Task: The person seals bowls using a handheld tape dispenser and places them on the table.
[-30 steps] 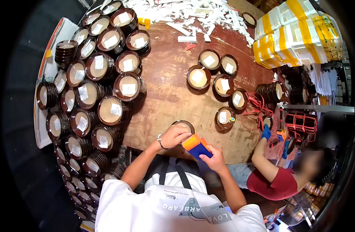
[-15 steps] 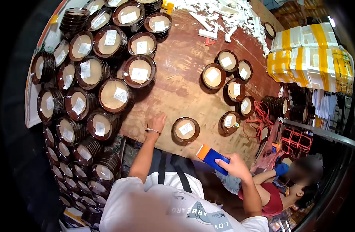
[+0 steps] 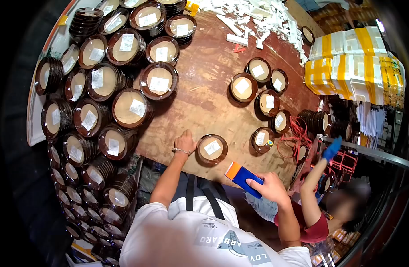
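On the wooden table in front of me stands a round dark-brown dish (image 3: 212,160) with a beige centre and a white label on top. My left hand (image 3: 185,142), a beaded bracelet at its wrist, rests on the tabletop close against the dish's left side. Its fingers look apart and hold nothing visible. My right hand (image 3: 271,187) grips a blue handheld tool (image 3: 249,180) with an orange end, held over the table's near edge. That orange end points up and left toward the dish. The tool's exact kind does not show.
Many film-wrapped stacks of brown dishes (image 3: 129,107) crowd the left. Several smaller labelled stacks (image 3: 243,95) stand right of centre, beside tangled red strapping (image 3: 298,138). White foam scraps (image 3: 258,18) lie at the back. Yellow-taped foam boxes (image 3: 351,62) and a blue-gloved co-worker (image 3: 311,218) are at right.
My left hand has moved slightly right, up to the dish. The tool in my right hand has barely shifted. The co-worker's blue-gloved hand has reached up and away.
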`<state>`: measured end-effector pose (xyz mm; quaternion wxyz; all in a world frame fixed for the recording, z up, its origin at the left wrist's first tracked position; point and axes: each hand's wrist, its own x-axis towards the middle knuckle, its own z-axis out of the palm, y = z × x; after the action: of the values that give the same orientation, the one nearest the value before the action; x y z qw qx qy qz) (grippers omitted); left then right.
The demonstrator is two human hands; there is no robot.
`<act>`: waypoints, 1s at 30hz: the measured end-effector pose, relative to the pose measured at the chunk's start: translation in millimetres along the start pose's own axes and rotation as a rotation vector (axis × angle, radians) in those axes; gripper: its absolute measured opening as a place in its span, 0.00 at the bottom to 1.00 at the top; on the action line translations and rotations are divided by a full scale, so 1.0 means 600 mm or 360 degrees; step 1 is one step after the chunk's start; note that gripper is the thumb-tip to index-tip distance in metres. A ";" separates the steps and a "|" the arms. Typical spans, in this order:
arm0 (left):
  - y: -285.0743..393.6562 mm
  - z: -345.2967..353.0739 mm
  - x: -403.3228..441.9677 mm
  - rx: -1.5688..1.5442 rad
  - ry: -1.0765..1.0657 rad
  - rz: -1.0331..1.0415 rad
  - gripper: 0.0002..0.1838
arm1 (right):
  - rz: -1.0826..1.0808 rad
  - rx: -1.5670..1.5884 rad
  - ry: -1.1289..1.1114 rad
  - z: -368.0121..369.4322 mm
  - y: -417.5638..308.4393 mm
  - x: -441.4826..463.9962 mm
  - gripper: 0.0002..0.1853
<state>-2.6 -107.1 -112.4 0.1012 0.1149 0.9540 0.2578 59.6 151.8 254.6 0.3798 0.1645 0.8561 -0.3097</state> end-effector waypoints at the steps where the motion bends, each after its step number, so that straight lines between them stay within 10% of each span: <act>1: 0.003 0.001 -0.002 -0.0001 -0.0001 0.0007 0.13 | 0.0007 0.0021 -0.0007 0.001 0.005 -0.001 0.24; 4: 0.007 0.012 -0.022 -0.0200 -0.0063 -0.0286 0.17 | 0.0010 -0.0013 -0.0010 0.012 0.027 0.001 0.24; 6: -0.002 0.029 -0.045 -0.1568 0.0022 -0.0742 0.24 | 0.0005 0.0028 0.0021 0.019 0.047 0.003 0.24; 13: -0.002 0.084 -0.108 -0.2323 -0.0355 -0.0343 0.30 | 0.0148 0.0232 0.0056 0.030 0.108 0.016 0.24; 20: 0.045 0.037 -0.060 -0.0859 -0.0176 -0.0452 0.16 | 0.0125 0.0562 -0.0111 0.067 0.250 0.069 0.23; 23: 0.059 -0.044 0.031 -0.1369 -0.0956 -0.1067 0.17 | -0.0088 0.1340 -0.0099 0.135 0.350 0.145 0.22; 30: 0.087 -0.068 0.156 -0.1370 -0.1082 -0.1444 0.15 | 0.0116 0.2921 -0.0228 0.348 0.383 0.272 0.23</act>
<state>-93.4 -57.0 -63.6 0.5269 -0.2698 0.6369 0.4940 185.2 195.8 -69.8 0.1619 0.4085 0.2434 -0.8647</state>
